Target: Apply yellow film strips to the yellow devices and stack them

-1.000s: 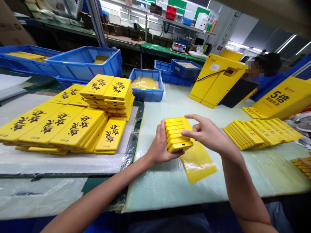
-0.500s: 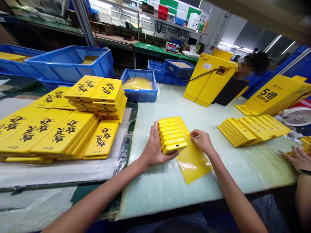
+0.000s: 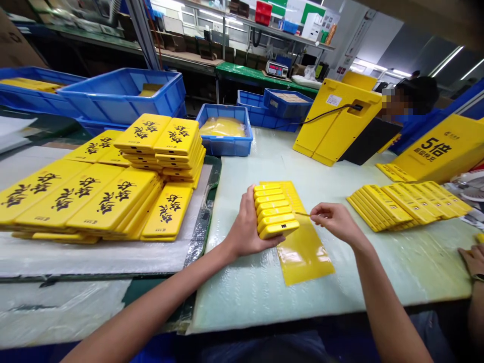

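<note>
My left hand [image 3: 245,222] grips a stack of flat yellow power banks [image 3: 276,212] from its left side, with a small dark port showing on the end of the top unit. My right hand [image 3: 335,222] is just right of the stack, its fingertips pinching a thin pale strip [image 3: 302,214]. Under and beyond the stack lies a glossy yellow film sheet [image 3: 302,257], flat on the pale green table mat [image 3: 242,297]. Neither hand touches the sheet.
Stacks of black-lettered yellow slabs [image 3: 113,196] lie on a white sheet at left. Yellow units [image 3: 408,204] lie fanned at right, where a co-worker's hand [image 3: 472,259] shows. Blue crates [image 3: 225,131] stand behind, and a yellow display stand [image 3: 336,121] faces a seated person [image 3: 412,101].
My right hand has moved rightward off the stack's side and now pinches the thin strip. The left hand and stack stay nearly still. The co-worker's hand has shifted down at the right edge.
</note>
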The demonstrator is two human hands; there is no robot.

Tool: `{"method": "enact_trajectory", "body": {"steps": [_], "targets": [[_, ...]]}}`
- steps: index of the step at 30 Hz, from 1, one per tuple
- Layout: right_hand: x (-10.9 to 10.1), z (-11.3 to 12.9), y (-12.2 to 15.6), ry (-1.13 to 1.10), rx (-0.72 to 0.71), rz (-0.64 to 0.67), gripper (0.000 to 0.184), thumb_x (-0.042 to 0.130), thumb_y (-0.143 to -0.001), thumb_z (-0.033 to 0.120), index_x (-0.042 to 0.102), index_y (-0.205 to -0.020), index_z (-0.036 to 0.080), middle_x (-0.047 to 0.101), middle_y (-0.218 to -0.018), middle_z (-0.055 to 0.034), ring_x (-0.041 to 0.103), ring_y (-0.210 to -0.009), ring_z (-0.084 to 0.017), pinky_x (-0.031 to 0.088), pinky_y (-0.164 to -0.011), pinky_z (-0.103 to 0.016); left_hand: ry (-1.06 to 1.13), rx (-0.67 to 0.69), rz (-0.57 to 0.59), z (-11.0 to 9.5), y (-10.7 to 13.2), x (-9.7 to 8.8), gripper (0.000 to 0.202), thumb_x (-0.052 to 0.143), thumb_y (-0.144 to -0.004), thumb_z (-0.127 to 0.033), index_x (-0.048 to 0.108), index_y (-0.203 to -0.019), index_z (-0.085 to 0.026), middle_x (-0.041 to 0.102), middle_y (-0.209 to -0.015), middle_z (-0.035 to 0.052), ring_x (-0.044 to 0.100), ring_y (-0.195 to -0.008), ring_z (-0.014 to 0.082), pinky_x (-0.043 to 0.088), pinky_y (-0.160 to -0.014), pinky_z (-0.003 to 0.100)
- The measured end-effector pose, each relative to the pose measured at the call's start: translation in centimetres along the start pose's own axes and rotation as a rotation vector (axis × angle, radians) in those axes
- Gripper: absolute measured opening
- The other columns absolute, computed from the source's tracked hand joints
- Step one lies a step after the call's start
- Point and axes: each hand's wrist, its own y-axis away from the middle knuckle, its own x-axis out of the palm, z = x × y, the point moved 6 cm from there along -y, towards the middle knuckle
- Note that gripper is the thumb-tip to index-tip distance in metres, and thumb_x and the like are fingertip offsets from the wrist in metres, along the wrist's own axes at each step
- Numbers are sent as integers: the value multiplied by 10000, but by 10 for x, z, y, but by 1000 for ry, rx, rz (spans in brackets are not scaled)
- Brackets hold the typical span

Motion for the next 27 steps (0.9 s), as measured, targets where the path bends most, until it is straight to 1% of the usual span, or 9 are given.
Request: {"method": "enact_trajectory", "body": {"steps": [2,3,4,5,7,9,14,20,27], "targets": [[-12,27,9,-155,-1,-71,245,809,-824,358,779,-938,143,698,-702,-23,608,-583,-146,498,-558,-272,4,-5,2,0,0,0,1452,903,-707,-677,-56,-1694,-215,289,-1620,259,344,-1523,507,331,-1262,744],[-15,45,13,-227,-33,-93,295,818,-831,350,779,-1039,144,673,-681,-2,577,-558,-130,479,-536,-257,6,-9,2,-1,0,0,1447,903,-707,-674,-52,-1693,-215,292,-1619,258,350,-1520,505,335,-1260,741],[-15,64,17,-279,-72,-83,332,821,-841,334,765,-1113,153,643,-657,20,549,-540,-117,460,-521,-244,8,-14,0,-1,0,0,1443,903,-708,-669,-50,-1692,-215,300,-1614,256,361,-1514,501,343,-1256,737],[-11,82,21,-311,-109,-47,343,833,-838,314,749,-1136,165,625,-649,33,537,-541,-110,448,-517,-233,10,-18,-1,-1,0,0,1439,903,-710,-663,-52,-1690,-216,306,-1610,255,372,-1508,497,350,-1251,734],[2,111,26,-313,-158,38,311,867,-812,285,732,-1072,182,626,-681,30,557,-585,-111,448,-529,-224,13,-17,-5,0,-1,0,1440,905,-707,-660,-54,-1686,-217,303,-1611,257,383,-1501,496,361,-1242,731],[13,129,27,-257,-188,76,269,885,-792,267,717,-986,186,657,-758,4,598,-660,-125,470,-559,-227,15,-13,-6,0,-1,0,1450,910,-697,-659,-54,-1684,-215,291,-1619,260,377,-1506,500,360,-1240,731],[26,141,24,-156,-216,127,190,837,-820,230,694,-941,196,669,-821,-12,617,-712,-138,508,-602,-240,6,-21,-3,0,0,1,1468,920,-685,-647,-68,-1684,-223,284,-1625,251,369,-1514,498,364,-1244,720],[35,149,21,-197,-230,216,159,795,-831,202,662,-920,197,640,-789,7,616,-697,-131,507,-599,-232,14,-15,3,-1,0,1,1439,913,-708,-610,-79,-1683,-240,283,-1619,245,401,-1486,490,416,-1203,710],[41,143,16,-157,-215,237,132,754,-835,176,666,-933,191,652,-809,6,601,-709,-128,489,-621,-241,17,-14,5,1,0,1,1434,907,-712,-612,-80,-1685,-243,274,-1621,249,403,-1481,494,419,-1195,716]]}}
